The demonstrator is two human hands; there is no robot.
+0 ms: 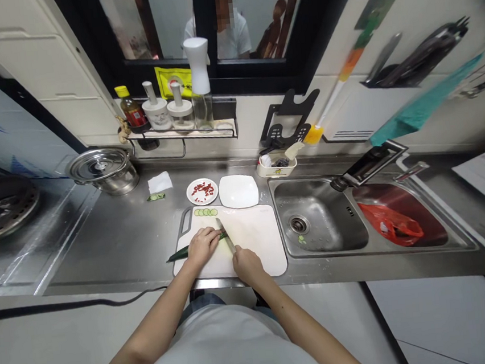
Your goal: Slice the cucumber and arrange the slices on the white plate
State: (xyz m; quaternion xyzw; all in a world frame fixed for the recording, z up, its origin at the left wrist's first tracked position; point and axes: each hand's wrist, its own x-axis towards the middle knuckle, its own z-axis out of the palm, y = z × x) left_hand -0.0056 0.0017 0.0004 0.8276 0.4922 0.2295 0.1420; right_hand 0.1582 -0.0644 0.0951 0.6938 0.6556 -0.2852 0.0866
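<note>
A dark green cucumber [179,254] lies across the white cutting board [260,237], its tip reaching past the board's left edge. My left hand [203,245] is closed over the cucumber near its cut end. In my right hand [248,263] is the handle of a kitchen knife [226,235], its blade pointing away from me at the cucumber's right end. Several cucumber slices [205,212] form a row near the board's far left corner. Just beyond the board stand a small plate of chopped red pieces [203,191] and a bare white square plate [239,191].
To the right is a steel sink [323,243], with a red plastic bag [392,225] in its second basin. A lidded pot [106,171] stands at the back left, near a white paper [159,182]. Seasoning bottles [202,94] line a wall shelf. A cable [86,304] runs along the front left.
</note>
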